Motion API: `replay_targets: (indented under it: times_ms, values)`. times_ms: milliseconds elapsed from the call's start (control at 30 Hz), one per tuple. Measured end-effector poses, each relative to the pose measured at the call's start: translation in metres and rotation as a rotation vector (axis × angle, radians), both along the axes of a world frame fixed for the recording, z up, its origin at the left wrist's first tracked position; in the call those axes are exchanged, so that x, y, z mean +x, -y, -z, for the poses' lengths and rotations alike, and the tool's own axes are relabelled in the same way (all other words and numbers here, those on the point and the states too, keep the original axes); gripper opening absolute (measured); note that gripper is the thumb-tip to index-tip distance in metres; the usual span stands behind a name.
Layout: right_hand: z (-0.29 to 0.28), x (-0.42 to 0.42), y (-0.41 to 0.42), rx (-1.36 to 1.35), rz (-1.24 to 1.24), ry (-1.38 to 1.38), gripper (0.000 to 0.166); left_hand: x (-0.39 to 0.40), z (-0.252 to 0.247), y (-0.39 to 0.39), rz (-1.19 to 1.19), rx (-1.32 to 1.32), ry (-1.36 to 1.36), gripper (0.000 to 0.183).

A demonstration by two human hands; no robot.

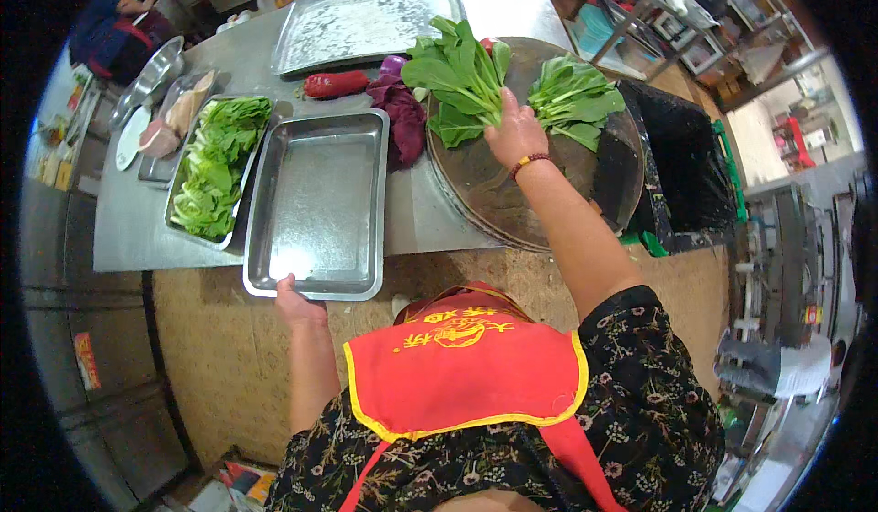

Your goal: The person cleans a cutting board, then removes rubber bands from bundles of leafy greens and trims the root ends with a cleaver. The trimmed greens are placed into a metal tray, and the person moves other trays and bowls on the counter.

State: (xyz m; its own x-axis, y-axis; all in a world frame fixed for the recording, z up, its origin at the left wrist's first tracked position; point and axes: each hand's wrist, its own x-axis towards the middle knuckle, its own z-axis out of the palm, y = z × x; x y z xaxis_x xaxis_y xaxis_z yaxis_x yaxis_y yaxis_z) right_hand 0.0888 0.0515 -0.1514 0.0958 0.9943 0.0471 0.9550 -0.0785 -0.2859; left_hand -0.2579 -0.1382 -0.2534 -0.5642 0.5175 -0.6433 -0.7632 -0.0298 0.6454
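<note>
My left hand (pixel 300 300) grips the near edge of a bare rectangular metal tray (pixel 319 196), thumb over the rim. With my right hand (pixel 518 128) I hold a bunch of leafy greens (pixel 463 73) by the stems, above a round chopping block (pixel 494 189). More leafy greens (pixel 573 97) lie on the block, right of that hand. Left of the bare tray, a narrower tray holds cut green leaves (pixel 216 162). A dark red cloth (pixel 401 124) is bunched between the bare tray and the block.
A large metal tray (pixel 370 21) lies at the back of the steel table (pixel 137 230). Near it is a red packaged roll (pixel 336 84). Raw meat (pixel 159 138) and a steel bowl (pixel 164 62) are at the left. A black-lined bin (pixel 686 162) stands right of the block. Another person (pixel 113 31) is at the upper left.
</note>
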Motion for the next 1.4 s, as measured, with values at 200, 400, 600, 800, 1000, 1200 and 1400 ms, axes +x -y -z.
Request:
replay_targets:
  times_ms: [200,400,600,800,1000,1200,1400]
  values:
    - [0.003,0.016,0.011,0.047,0.079,-0.414,0.053,-0.036,0.038,-0.025,0.148,-0.031,-0.097,0.034]
    - [0.012,0.121,0.017,-0.004,0.496,-0.355,0.037,-0.048,0.002,-0.013,0.273,-0.594,-0.8,0.048]
    - [0.026,0.13,-0.031,0.132,0.605,-0.496,0.046,0.062,-0.083,-0.089,0.384,0.151,-1.37,0.043]
    - [0.026,0.142,-0.042,0.154,0.487,-0.537,0.035,0.29,-0.14,-0.24,1.18,0.692,-1.56,0.059]
    - [0.029,0.159,-0.061,0.047,0.346,-0.469,0.032,0.393,-0.097,-0.316,1.471,0.041,-1.557,0.044]
    - [0.008,0.205,-0.043,-0.002,0.082,-0.147,0.03,0.416,-0.109,-0.283,1.505,0.045,-1.613,0.053]
    - [-0.013,0.222,-0.019,-0.388,0.193,-0.761,0.012,0.333,-0.137,-0.222,1.021,0.678,-1.623,0.053]
